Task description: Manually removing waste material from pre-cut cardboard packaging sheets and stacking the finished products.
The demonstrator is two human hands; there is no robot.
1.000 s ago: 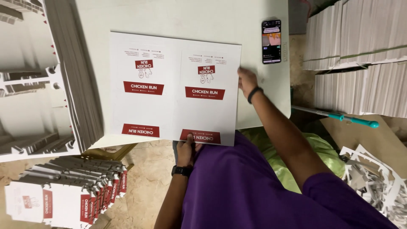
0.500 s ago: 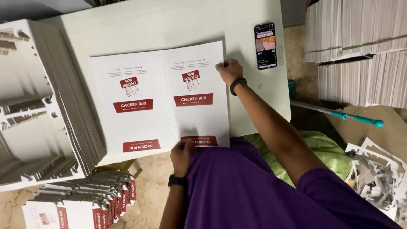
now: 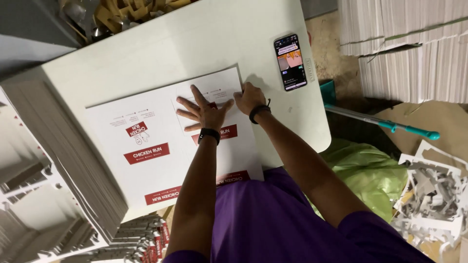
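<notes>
Left hand [image 3: 202, 111] lies flat, fingers spread, on the printed sheet [image 3: 146, 146] at frame centre; right hand [image 3: 248, 97] pinches its upper-right edge — apparently a separating step. Next likely needs a firm hold-down while peeling.

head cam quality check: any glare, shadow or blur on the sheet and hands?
Head view: even overhead light, no glare on the printed sheet; soft shadows beside the left hand and right hand; phone screen bright but readable as a picture; hands sharp, wide-angle bending at the table edge; paper stacks slightly soft.
</notes>
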